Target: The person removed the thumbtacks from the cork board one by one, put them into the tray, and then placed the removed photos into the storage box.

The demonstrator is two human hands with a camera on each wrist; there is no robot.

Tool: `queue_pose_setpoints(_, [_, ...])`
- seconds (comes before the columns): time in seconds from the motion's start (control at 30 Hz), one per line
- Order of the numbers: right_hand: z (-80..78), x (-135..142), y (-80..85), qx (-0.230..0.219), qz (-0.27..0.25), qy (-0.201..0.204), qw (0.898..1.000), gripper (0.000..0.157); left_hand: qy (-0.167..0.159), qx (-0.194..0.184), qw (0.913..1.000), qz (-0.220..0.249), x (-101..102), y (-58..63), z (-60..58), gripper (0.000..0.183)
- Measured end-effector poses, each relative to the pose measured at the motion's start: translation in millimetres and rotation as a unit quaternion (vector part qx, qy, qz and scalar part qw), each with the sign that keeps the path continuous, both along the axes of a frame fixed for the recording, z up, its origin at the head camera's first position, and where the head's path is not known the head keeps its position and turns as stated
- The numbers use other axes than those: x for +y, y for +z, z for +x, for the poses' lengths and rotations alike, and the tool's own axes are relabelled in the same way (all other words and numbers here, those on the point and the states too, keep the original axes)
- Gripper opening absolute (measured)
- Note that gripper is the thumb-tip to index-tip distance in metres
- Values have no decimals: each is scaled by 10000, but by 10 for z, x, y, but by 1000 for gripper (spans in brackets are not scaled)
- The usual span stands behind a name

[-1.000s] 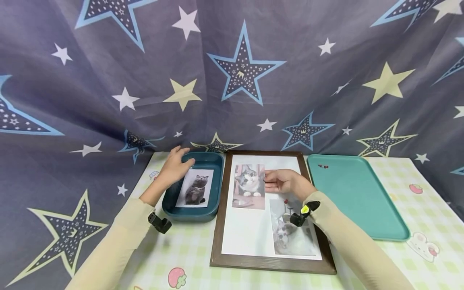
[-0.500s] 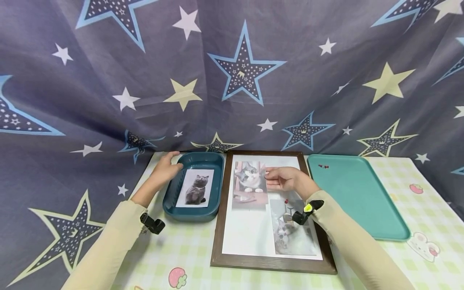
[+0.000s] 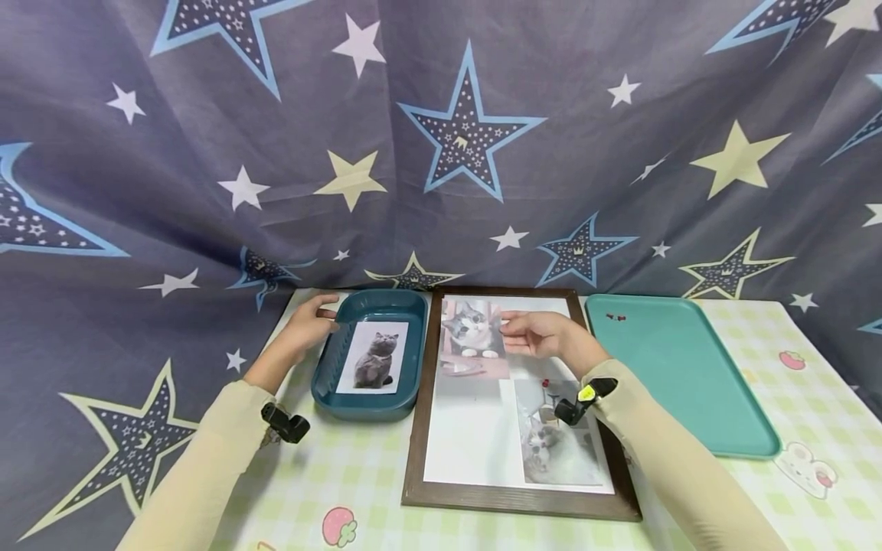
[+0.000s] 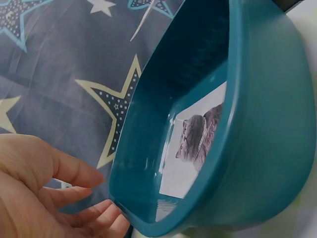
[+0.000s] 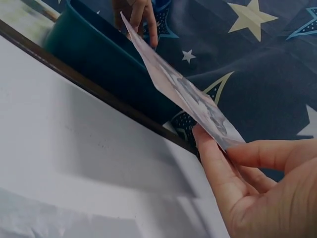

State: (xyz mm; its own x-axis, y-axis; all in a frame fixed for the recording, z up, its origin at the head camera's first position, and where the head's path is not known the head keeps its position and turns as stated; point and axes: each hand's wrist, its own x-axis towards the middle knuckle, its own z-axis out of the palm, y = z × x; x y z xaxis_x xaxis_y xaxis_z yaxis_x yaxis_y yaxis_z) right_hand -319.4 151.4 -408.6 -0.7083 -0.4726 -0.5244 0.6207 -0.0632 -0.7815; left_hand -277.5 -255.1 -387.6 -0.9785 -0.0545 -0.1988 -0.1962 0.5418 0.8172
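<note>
My right hand (image 3: 540, 334) pinches the right edge of a photo of a grey-and-white cat (image 3: 472, 337), between thumb and fingers. The right wrist view shows this cat photo (image 5: 183, 91) tilted and raised off a white board (image 3: 468, 444) with a brown frame. Another cat photo (image 3: 554, 440) lies at the board's lower right, a red pushpin (image 3: 545, 382) at its top. With fingers loosely extended, my left hand (image 3: 306, 325) is at the left side of a dark teal bin (image 3: 400, 409). In the left wrist view its fingertips (image 4: 110, 210) meet or nearly meet the rim.
Inside the bin lies a photo of a dark grey cat (image 3: 375, 360). A flat green tray (image 3: 682, 375) stands right of the board, with small red pins (image 3: 615, 317) near its far left corner. A star-patterned curtain (image 3: 441, 153) hangs behind the checked tablecloth (image 3: 372, 474).
My right hand has lifted the cat photo and shifted it slightly toward the back of the board. My left hand has drawn back leftward from above the bin to its side.
</note>
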Motion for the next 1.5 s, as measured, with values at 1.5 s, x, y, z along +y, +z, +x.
queue_pose_setpoints(1.5, [-57,-873,486,256,427,294,9983,62,0,-978,9912,895,-317,-183,-179,71])
